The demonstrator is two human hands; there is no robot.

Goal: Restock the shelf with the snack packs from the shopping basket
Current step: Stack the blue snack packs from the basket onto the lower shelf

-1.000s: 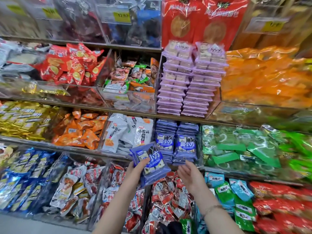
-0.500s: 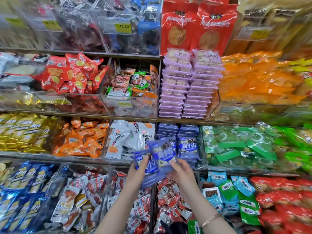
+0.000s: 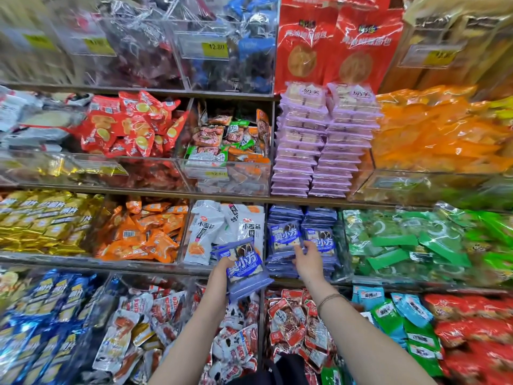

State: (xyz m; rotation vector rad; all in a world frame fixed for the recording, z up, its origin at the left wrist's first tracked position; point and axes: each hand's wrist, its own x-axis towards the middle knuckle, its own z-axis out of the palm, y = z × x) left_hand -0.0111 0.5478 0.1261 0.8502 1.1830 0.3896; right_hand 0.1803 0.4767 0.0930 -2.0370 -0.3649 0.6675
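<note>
Left hand (image 3: pixel 224 264) grips blue "奥小方" packs (image 3: pixel 245 269) just left of shelf stack (image 3: pixel 284 218). Right hand (image 3: pixel 308 261), fingers relaxed, touches the stack's front edge.

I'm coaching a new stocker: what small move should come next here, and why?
Probably bring the right hand back to take another pack from the blue packs that the left hand grips. The right hand is already at the matching shelf stacks, and several packs remain unshelved.
</note>
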